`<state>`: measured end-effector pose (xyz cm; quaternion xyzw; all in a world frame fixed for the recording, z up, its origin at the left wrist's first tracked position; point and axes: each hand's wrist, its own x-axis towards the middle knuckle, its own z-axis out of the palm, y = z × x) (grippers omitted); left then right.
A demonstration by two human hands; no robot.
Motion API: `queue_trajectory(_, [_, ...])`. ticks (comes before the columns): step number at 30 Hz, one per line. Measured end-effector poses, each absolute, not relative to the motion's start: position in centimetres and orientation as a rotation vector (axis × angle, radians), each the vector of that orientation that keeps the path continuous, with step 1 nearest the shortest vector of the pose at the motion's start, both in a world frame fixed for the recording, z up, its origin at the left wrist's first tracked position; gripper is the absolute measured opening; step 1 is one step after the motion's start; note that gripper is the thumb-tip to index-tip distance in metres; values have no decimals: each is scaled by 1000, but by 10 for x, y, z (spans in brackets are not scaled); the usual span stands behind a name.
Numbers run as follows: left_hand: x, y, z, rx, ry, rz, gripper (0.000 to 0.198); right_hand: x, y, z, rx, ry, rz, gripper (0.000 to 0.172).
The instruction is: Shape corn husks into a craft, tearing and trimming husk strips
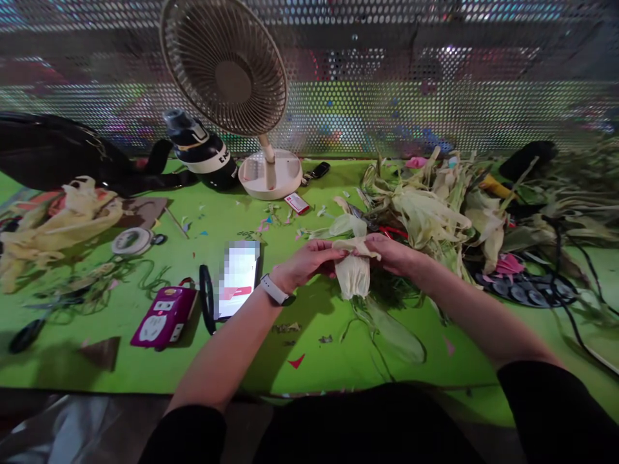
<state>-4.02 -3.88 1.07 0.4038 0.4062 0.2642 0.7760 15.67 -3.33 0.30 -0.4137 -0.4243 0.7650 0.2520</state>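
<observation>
Pale, pleated corn husk (353,278) hangs between my two hands above the green table (319,351). My left hand (314,259) pinches its upper left side, thumb and fingers together. On the other side, my right hand (393,256) is closed on the husk's upper right edge. A folded strip of husk crosses the top between the fingertips. Below it, a loose green husk (397,332) and thin strands lie on the table. Just beyond my right hand sits a large heap of dried husks (425,212), with something red partly hidden among them.
A fan (277,177) and a black bottle (209,158) stand at the back before a perforated metal panel (338,96). Left of my arm are a phone (242,274), a magenta device (164,317), scissors (26,335) and a tape roll (131,241). Black cables (573,322) run at right.
</observation>
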Motion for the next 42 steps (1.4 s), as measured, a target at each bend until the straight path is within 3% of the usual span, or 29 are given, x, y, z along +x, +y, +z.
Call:
queue_trajectory(13, [-43, -37, 8, 880, 806, 577, 26, 158, -32, 1, -1139, -1169, 2057, 15])
queue_trajectory(29, [-41, -37, 10, 1029, 805, 558, 29, 155, -33, 4, -1148, -1293, 1958, 27])
queue_trajectory(34, [-37, -39, 8, 1281, 884, 636, 19, 156, -33, 6, -1200, -1618, 1698, 25])
queue_trajectory(42, [-28, -58, 29, 1813, 1169, 745, 17, 155, -43, 14, -1341, -2142, 927, 10])
